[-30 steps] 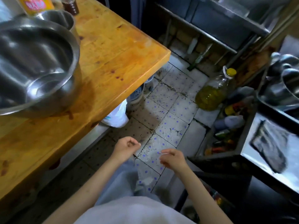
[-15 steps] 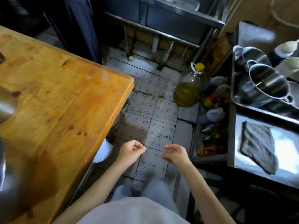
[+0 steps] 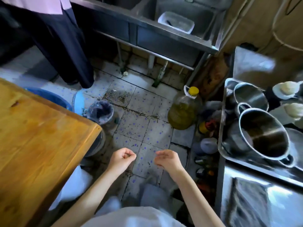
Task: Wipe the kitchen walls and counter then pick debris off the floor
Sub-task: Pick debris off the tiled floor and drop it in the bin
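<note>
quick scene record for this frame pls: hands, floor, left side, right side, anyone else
left hand: fingers curled, nothing visibly held
right hand: loosely curled, nothing visibly held
floor: spotted tiles, dark grime along the joints
left: wooden counter
right: steel pot in a tray
oil jug: on floor, yellow cap
other person: dark trousers, top left

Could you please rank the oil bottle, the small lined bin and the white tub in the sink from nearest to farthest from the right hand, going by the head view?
From the right hand:
1. Oil bottle, on the floor ahead and slightly right.
2. Small lined bin, ahead to the left by the wooden table's corner.
3. White tub, up in the steel sink, farthest ahead.
</note>
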`<state>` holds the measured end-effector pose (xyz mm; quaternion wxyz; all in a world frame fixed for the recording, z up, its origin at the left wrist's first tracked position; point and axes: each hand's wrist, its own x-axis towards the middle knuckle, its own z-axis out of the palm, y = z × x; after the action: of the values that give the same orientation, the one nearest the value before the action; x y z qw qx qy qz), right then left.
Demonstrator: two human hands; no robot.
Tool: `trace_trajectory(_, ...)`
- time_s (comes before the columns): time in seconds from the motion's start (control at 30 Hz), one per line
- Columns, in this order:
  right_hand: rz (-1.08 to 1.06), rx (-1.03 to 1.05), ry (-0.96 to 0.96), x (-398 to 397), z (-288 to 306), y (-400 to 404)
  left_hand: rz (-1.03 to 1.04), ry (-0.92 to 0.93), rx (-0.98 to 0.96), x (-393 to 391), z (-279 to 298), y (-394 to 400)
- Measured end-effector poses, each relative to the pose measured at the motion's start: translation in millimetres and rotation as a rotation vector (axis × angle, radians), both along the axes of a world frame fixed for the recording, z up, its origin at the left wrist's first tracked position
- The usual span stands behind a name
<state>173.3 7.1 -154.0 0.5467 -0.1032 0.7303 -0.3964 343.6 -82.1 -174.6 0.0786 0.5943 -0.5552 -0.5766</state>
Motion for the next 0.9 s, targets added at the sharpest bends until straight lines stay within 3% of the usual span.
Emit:
trace_trajectory(0.43,0.151,-0.004,-0.064,-92.9,-7.4,-140.3,0.173,-0.020,-0.018,-81.8,-0.3,-106.0)
trace_trajectory(0.9,0.317,0.008,0.082,-145.0,-1.3,-323.7,0.460,0.116,0.011,-121.8,2.7,-263.3)
